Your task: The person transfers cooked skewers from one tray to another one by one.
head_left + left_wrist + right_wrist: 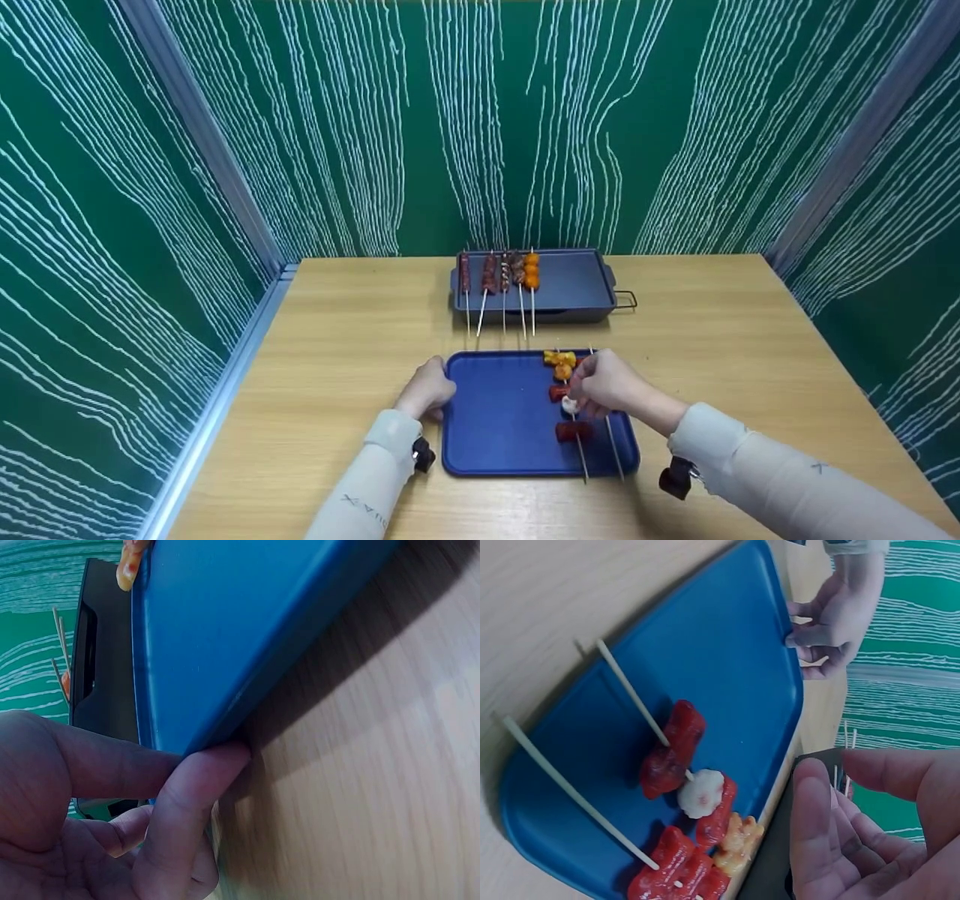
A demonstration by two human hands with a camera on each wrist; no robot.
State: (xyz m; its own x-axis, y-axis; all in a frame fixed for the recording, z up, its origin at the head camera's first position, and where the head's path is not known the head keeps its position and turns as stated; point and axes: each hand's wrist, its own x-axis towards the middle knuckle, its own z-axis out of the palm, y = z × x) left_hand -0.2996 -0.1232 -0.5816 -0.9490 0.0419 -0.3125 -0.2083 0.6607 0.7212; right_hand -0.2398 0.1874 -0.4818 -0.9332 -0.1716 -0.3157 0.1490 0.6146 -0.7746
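A blue tray (502,420) lies on the table. My left hand (429,388) pinches its left edge near a far corner; in the left wrist view the left hand's fingers (196,784) meet at the tray's corner. Over the tray's right part hovers my right hand (609,381), its fingers loosely bent. In the right wrist view a gap shows between thumb and forefinger, with nothing held. Below it lie two skewers: one mixed skewer (700,795) with red pieces, a white piece and yellow-orange pieces, and one red skewer (676,862), partly hidden by my hand in the head view.
Behind the tray stands a dark grill pan (574,277) with a wire handle (627,300) on its right. Several meat skewers (489,274) and an orange-ball skewer (532,270) lie across its left half, sticks overhanging the front. Green walls (465,135) enclose the wooden table (337,337).
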